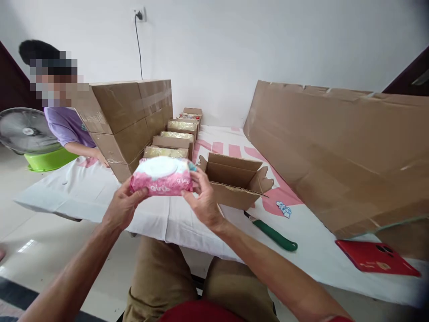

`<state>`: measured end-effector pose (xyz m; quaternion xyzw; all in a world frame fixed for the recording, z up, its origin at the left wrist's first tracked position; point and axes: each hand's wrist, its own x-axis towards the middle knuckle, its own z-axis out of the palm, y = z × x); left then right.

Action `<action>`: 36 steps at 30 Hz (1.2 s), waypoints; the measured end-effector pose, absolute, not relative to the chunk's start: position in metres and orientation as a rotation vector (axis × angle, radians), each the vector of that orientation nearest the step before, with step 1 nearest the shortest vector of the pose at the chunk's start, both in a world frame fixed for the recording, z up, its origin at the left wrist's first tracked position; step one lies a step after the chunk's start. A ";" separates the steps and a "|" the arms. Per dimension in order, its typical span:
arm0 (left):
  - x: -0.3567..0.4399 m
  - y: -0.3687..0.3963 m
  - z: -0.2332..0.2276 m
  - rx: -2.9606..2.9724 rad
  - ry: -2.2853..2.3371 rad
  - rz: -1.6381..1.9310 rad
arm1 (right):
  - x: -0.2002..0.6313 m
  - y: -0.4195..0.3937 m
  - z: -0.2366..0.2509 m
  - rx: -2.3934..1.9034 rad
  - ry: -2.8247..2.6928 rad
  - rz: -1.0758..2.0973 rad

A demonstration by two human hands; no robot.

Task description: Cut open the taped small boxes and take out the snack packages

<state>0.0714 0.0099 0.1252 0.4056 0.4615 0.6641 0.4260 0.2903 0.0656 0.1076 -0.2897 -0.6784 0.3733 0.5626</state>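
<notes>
While I hold it up, the pink wipes pack (162, 176) sits between both my hands.
My left hand (122, 208) grips its left end, my right hand (203, 201) its right end, above the table's (187, 223) near edge, just before the open carton (234, 179).

Single head-worn view, looked forward and down from above the sitter's knees toward the white-covered table (100, 197). Table edge sat close below the lens; the far wall with the outlet (140, 14) lay beyond it. Wide lens, corners blurred. No second view.
</notes>
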 end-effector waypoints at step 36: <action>0.143 0.054 0.024 1.788 1.604 1.464 | 0.467 0.014 0.039 -1.390 -1.945 0.693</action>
